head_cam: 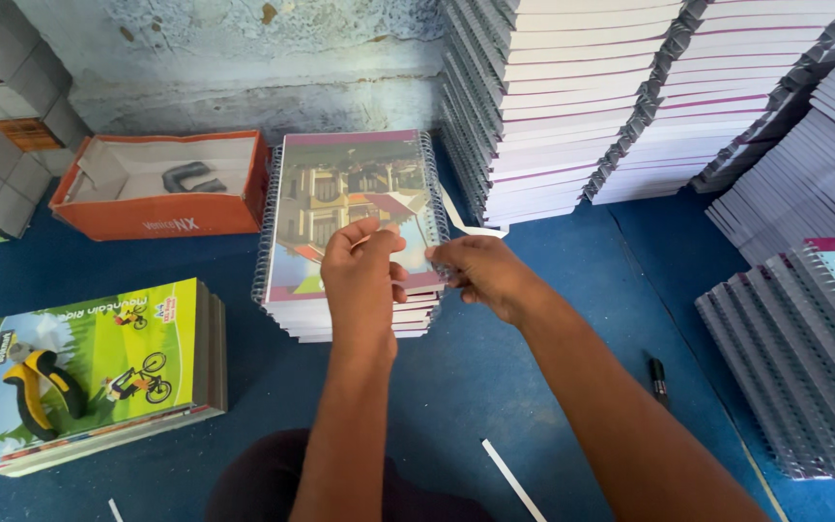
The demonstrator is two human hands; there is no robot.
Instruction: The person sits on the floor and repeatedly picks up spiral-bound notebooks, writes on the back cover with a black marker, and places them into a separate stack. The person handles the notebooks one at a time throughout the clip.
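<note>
At mid-frame I see my left hand (364,275) and right hand (480,274) pinching something too small to identify over the notebook stack (345,208).

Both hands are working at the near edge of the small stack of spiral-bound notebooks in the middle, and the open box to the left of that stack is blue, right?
Not quite: the open box is orange, not blue. The rest holds. In the head view the left hand and right hand meet at the near edge of the small stack of spiral-bound notebooks, and the box lies to its left on the blue surface.
</note>
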